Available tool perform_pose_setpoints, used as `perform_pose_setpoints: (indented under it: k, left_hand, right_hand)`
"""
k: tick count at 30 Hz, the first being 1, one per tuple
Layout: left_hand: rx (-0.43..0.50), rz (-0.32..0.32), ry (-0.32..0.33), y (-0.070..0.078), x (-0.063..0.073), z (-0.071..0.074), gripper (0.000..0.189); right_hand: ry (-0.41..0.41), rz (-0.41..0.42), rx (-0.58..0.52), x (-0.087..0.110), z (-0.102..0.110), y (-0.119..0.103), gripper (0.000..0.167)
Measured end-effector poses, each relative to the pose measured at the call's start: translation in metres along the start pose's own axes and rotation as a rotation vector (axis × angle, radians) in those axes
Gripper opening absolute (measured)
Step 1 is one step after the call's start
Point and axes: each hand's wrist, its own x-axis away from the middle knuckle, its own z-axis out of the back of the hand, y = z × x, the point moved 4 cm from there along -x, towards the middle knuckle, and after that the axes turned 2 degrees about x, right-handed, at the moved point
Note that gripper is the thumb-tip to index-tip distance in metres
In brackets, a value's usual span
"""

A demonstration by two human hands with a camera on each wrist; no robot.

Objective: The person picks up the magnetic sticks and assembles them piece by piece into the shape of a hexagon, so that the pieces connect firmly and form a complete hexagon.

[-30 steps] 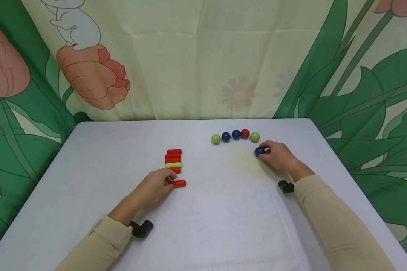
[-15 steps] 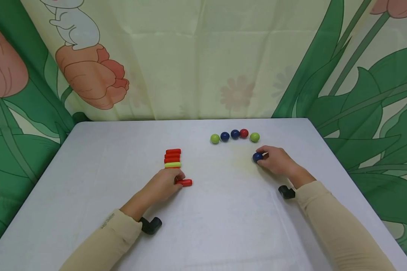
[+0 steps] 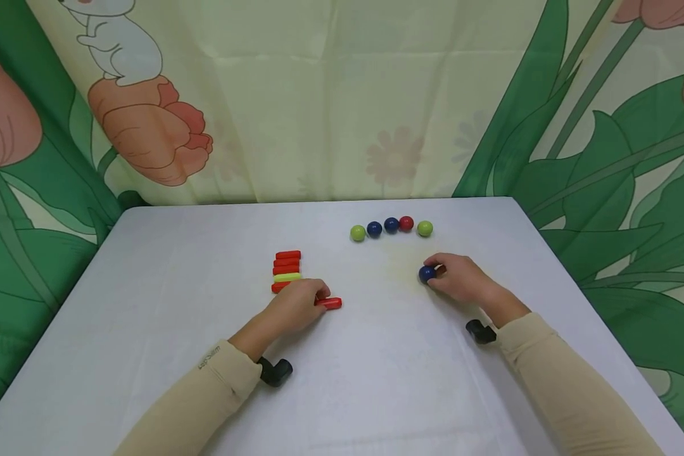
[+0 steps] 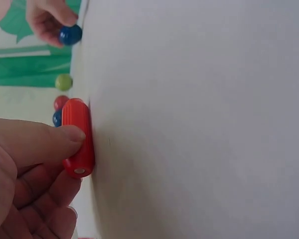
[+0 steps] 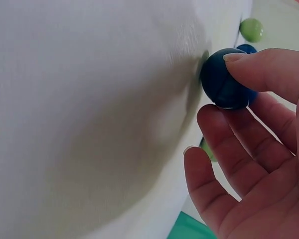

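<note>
My left hand point(image 3: 297, 306) pinches a short ribbed red cylinder point(image 4: 78, 139) between thumb and fingers, low over the white table. Its near part is covered by the hand in the head view. Just behind that hand lies a column of similar cylinders, several red and one yellow-green point(image 3: 287, 277); the nearest red cylinder point(image 3: 280, 287) is partly hidden. On the right, a glossy dark blue ball point(image 5: 225, 78) is pinched by thumb and fingertips of my right hand point(image 3: 459, 278), close over the cloth. The ring and little fingers stay apart from it in the right wrist view.
Farther back, a row of balls runs across the white tabletop point(image 3: 376, 367): a green ball point(image 3: 357, 233), two blue balls, a red ball point(image 3: 406, 223) and another green ball point(image 3: 424, 228). A printed curtain point(image 3: 296, 114) hangs behind the table's far edge.
My left hand has carried the red cylinder to the right, away from the column. My right hand has drawn the blue ball nearer and slightly left, away from the row.
</note>
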Motion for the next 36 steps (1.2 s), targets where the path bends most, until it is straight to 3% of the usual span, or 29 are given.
perform_pose_setpoints:
  k: [12,24,36]
  left_hand:
    - [0.033,-0.021,-0.049,0.028,-0.025,-0.014,0.024]
    - [0.077,-0.061,-0.052,0.045,-0.046,-0.028,0.023]
    - [0.112,-0.069,-0.064,0.058,-0.056,-0.033,0.024]
  right_hand:
    - [0.009,0.054,-0.013,0.009,-0.008,-0.010,0.039]
    - [0.041,0.108,0.000,0.015,-0.017,-0.017,0.038]
    - [0.024,0.111,0.014,0.018,-0.022,-0.028,0.038]
